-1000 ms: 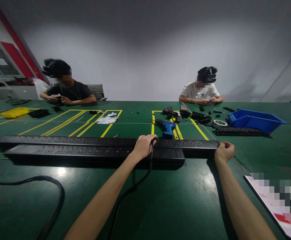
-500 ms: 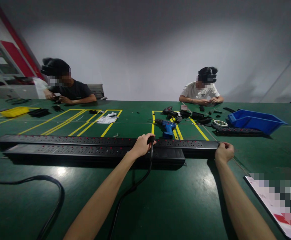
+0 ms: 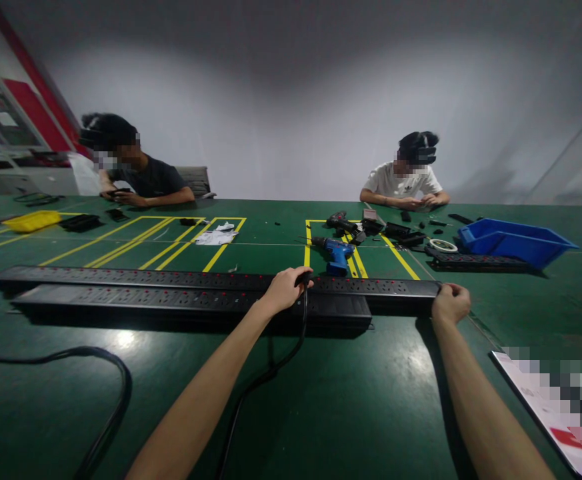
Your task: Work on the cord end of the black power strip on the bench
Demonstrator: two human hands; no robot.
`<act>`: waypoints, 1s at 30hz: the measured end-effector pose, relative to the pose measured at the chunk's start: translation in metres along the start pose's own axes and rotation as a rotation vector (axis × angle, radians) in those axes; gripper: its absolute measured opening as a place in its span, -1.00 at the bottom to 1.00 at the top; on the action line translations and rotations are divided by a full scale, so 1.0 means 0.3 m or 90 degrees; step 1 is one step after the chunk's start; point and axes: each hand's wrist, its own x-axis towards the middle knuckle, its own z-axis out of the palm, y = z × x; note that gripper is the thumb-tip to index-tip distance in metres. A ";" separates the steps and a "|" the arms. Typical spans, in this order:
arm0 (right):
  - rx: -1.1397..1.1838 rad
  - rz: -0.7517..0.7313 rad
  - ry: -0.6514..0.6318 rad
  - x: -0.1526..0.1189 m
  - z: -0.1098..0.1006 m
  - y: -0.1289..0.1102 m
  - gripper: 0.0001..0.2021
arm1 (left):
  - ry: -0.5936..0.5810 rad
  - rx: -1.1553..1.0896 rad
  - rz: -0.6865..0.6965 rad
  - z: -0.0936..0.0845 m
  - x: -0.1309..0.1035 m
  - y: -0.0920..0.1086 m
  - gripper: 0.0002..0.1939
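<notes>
Two long black power strips lie side by side on the green table. My left hand [image 3: 285, 290] is closed around a black plug [image 3: 303, 278], over the far power strip [image 3: 381, 288]. Whether the plug sits in a socket is hidden by my fingers. From it a black cord [image 3: 298, 347] runs down across the near power strip [image 3: 121, 301] and toward me. My right hand [image 3: 451, 304] pinches the right end of the far strip, thumb and fingers together. Rows of sockets with small red marks line both strips.
Beyond the strips lie a blue drill [image 3: 337, 253], a blue bin [image 3: 515, 241], a roll of tape [image 3: 442, 246] and papers [image 3: 217, 235]. A yellow tray [image 3: 33, 221] is at far left. A thick cable [image 3: 115, 363] curves at near left. Two people sit across the table.
Both my hands keep their places on the plug and the strip's end. The view has shifted very slightly. The person at left has moved their hands a little.
</notes>
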 end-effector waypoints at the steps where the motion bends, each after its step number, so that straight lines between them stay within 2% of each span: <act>1: 0.000 0.000 0.002 0.000 0.000 0.001 -0.84 | -0.003 0.001 0.001 0.000 0.000 0.000 -0.60; 9: -0.010 0.005 -0.002 -0.002 -0.002 -0.003 -0.84 | 0.000 0.002 -0.001 -0.003 -0.001 -0.001 -0.58; 15: -0.010 0.007 0.000 -0.005 -0.004 -0.003 -0.83 | 0.004 0.005 0.050 0.001 -0.009 0.024 -0.65; 23: 0.002 0.015 -0.022 -0.004 -0.008 -0.008 -0.82 | 0.008 0.009 -0.007 0.016 -0.004 -0.001 -0.59; 27: -0.019 0.024 -0.011 -0.039 -0.027 -0.053 -0.79 | 0.006 -0.022 -0.017 0.017 0.000 -0.009 -0.59; 28: -0.035 0.007 0.009 -0.054 -0.033 -0.076 -0.77 | 0.006 -0.035 -0.019 0.016 0.001 -0.010 -0.59; 30: -0.069 -0.092 0.050 -0.089 -0.045 -0.136 -0.71 | 0.001 -0.060 -0.019 0.013 0.003 -0.010 -0.59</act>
